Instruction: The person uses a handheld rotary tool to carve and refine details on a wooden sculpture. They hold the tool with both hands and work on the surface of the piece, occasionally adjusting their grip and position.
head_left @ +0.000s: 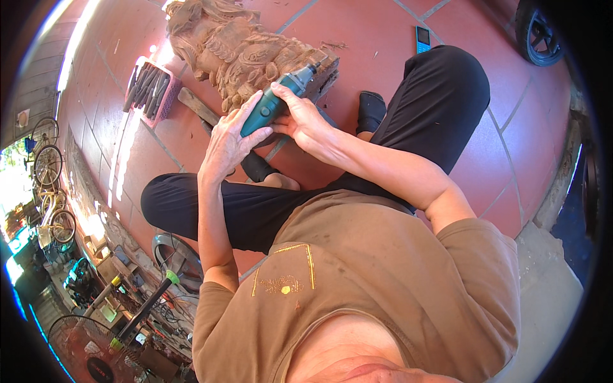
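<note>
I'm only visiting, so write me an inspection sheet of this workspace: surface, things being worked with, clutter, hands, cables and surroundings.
Surface: reddish tiled floor, streaked with sunlight at left.
Job's things: green handheld tool, held in front of a carved wooden piece lying on the floor.
Clutter: pink basket of dark, slender tools; phone beyond the person's right knee.
Hands: left hand and right hand both grip the tool.
Cables: nothing seen clearly at the tool.
Surroundings: bicycles and a fan at left; wheel at upper right.
</note>
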The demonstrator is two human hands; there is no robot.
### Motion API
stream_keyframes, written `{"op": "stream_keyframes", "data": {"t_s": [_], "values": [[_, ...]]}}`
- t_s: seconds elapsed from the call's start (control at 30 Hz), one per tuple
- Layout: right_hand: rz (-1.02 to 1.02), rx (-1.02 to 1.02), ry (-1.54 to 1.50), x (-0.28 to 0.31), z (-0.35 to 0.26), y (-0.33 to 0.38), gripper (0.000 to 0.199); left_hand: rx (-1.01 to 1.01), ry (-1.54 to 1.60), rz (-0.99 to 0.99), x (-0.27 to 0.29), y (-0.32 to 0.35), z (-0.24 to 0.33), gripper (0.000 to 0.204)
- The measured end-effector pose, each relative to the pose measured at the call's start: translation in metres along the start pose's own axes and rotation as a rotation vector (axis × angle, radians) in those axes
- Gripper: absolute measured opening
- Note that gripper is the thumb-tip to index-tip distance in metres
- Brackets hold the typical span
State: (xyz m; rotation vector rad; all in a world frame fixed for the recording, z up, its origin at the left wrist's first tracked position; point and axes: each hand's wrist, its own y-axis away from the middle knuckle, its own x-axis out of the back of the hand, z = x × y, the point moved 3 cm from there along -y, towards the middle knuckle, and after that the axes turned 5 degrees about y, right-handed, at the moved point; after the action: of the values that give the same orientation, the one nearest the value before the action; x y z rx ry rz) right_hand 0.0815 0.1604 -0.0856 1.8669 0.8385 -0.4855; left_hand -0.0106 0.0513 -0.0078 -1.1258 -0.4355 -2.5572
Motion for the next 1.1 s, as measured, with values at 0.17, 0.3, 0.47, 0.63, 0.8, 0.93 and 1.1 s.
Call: {"op": "stream_keyframes", "data": {"t_s": [0.17, 0.3, 0.47, 0.63, 0.8, 0.93, 1.1], "values": [[-0.007, 0.004, -0.014, 0.001, 0.0, 0.005, 0.044, -0.026, 0.011, -0.006, -0.001, 0.001, -0.001, 0.069], [0.022, -0.02, -0.004, 0.003, 0.001, 0.006, 0.044, -0.019, 0.035, -0.011, -0.002, 0.001, 0.0, 0.07], [-0.014, -0.011, -0.017, 0.001, 0.0, 0.011, 0.043, -0.037, 0.015, -0.011, -0.002, 0.001, -0.001, 0.07], [-0.025, -0.001, -0.028, 0.002, 0.0, 0.011, 0.039, -0.045, 0.005, -0.017, -0.002, 0.001, -0.001, 0.071], [-0.035, -0.017, -0.03, 0.005, 0.002, 0.011, 0.038, -0.059, 0.008, -0.021, -0.003, 0.001, 0.001, 0.071], [-0.037, 0.0, -0.035, 0.004, 0.001, 0.014, 0.038, -0.088, 0.007, 0.002, -0.004, 0.002, 0.0, 0.072], [-0.006, -0.022, -0.032, 0.004, 0.001, 0.014, 0.036, -0.088, 0.038, 0.012, -0.005, 0.003, -0.002, 0.071]]}}
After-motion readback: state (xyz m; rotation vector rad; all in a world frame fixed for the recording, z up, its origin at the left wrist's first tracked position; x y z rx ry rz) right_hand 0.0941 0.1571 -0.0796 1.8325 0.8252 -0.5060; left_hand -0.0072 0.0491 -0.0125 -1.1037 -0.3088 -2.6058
